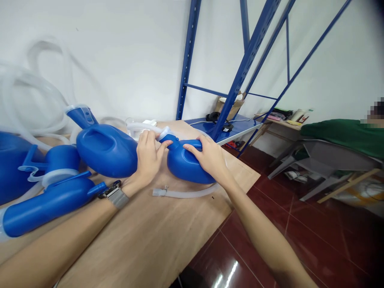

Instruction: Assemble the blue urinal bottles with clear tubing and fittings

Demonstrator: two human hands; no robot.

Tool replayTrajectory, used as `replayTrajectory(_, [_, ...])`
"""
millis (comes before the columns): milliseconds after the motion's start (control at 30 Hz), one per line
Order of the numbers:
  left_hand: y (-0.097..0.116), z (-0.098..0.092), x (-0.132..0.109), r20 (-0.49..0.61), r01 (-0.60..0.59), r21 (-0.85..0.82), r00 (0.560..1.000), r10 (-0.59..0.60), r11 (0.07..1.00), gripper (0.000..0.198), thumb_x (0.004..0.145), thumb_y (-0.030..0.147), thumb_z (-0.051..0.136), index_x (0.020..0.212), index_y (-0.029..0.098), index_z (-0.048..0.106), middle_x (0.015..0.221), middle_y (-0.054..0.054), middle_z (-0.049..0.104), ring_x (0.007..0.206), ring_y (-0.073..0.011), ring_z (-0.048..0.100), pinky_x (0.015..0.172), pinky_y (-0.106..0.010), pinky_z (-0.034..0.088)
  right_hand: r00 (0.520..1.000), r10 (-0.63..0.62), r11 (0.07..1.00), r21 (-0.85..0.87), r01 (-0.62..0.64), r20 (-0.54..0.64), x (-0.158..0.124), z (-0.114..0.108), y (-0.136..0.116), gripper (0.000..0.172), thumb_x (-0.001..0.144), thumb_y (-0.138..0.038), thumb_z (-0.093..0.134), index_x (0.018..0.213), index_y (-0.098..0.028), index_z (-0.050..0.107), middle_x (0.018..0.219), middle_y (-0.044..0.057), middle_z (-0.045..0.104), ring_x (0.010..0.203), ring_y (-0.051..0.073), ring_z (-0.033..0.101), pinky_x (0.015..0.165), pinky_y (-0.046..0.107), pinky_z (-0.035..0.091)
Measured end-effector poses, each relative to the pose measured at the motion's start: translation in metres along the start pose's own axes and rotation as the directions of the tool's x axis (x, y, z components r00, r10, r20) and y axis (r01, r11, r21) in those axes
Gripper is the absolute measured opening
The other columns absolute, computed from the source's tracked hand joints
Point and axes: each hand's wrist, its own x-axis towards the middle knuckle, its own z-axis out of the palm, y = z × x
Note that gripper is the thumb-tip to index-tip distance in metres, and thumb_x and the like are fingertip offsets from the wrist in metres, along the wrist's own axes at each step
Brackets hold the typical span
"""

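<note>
A blue plastic bottle with a handle lies on its side on the wooden table. My right hand rests over its handle and body, fingers curled on it. My left hand pinches the white cap and clear tube end at the bottle's neck. A loose clear tube with a small clip lies on the table just in front of the bottle. A watch sits on my left wrist.
Several more blue bottles lie at the left, with coils of clear tubing behind them against the white wall. A blue metal rack stands beyond the table's far corner. Another person in green sits at the right edge above a red tiled floor.
</note>
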Motion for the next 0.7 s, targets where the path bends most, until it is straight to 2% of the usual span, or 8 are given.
replayTrajectory(100, [0.0, -0.006, 0.003, 0.037, -0.032, 0.043, 0.999, 0.031, 0.999, 0.025, 0.098, 0.046, 0.063, 0.094, 0.023, 0.053, 0.096, -0.007, 0.062, 0.094, -0.0265, 0.059, 0.086, -0.042, 0.049, 1.0, -0.004, 1.0, -0.004, 0.004, -0.004, 0.0, 0.0, 0.0, 0.056, 0.096, -0.072, 0.055, 0.109, -0.019, 0.067, 0.111, 0.014, 0.074, 0.103, 0.033, 0.069, 0.083, 0.039, 0.047])
replayTrajectory(200, [0.004, -0.017, 0.011, 0.104, -0.082, 0.16, 0.992, 0.066, 0.984, 0.03, 0.095, 0.052, 0.065, 0.099, 0.022, 0.061, 0.099, -0.01, 0.065, 0.098, -0.0304, 0.059, 0.088, -0.046, 0.046, 1.0, -0.014, 1.0, -0.015, 0.014, -0.008, 0.0, 0.0, 0.001, 0.055, 0.097, -0.071, 0.053, 0.109, -0.019, 0.067, 0.111, 0.014, 0.074, 0.104, 0.033, 0.069, 0.082, 0.038, 0.046])
replayTrajectory(367, [0.02, -0.026, 0.03, 0.212, -0.195, 0.25, 0.967, 0.143, 0.948, 0.053, 0.086, 0.055, 0.073, 0.125, 0.021, 0.067, 0.135, -0.021, 0.063, 0.13, -0.0455, 0.048, 0.104, -0.061, 0.038, 0.999, -0.031, 0.999, -0.038, 0.03, -0.026, -0.002, 0.001, 0.002, 0.057, 0.097, -0.073, 0.052, 0.11, -0.019, 0.066, 0.11, 0.014, 0.074, 0.104, 0.033, 0.069, 0.081, 0.038, 0.047])
replayTrajectory(433, [0.025, -0.024, 0.037, 0.283, -0.207, 0.241, 0.949, 0.135, 0.948, 0.051, 0.087, 0.057, 0.072, 0.121, 0.02, 0.068, 0.129, -0.021, 0.068, 0.131, -0.0456, 0.049, 0.108, -0.064, 0.035, 0.999, -0.039, 0.998, -0.04, 0.038, -0.026, -0.002, 0.001, 0.002, 0.056, 0.097, -0.073, 0.052, 0.108, -0.02, 0.066, 0.109, 0.014, 0.074, 0.103, 0.033, 0.069, 0.081, 0.038, 0.047])
replayTrajectory(533, [0.026, -0.02, 0.046, 0.355, -0.19, 0.24, 0.93, 0.096, 0.952, 0.041, 0.092, 0.056, 0.065, 0.108, 0.019, 0.07, 0.11, -0.018, 0.075, 0.118, -0.0399, 0.061, 0.113, -0.061, 0.034, 0.999, -0.032, 0.999, -0.03, 0.031, -0.023, -0.002, 0.001, 0.002, 0.056, 0.096, -0.073, 0.053, 0.106, -0.02, 0.066, 0.11, 0.014, 0.074, 0.102, 0.033, 0.069, 0.081, 0.038, 0.047])
replayTrajectory(700, [0.022, -0.016, 0.054, 0.395, -0.186, 0.224, 0.915, 0.085, 0.957, 0.04, 0.091, 0.056, 0.064, 0.094, 0.017, 0.07, 0.096, -0.016, 0.075, 0.102, -0.0358, 0.069, 0.118, -0.06, 0.032, 0.999, -0.037, 0.999, -0.004, 0.037, -0.022, -0.001, 0.001, 0.003, 0.055, 0.096, -0.073, 0.054, 0.106, -0.02, 0.066, 0.111, 0.014, 0.074, 0.105, 0.033, 0.069, 0.084, 0.039, 0.048])
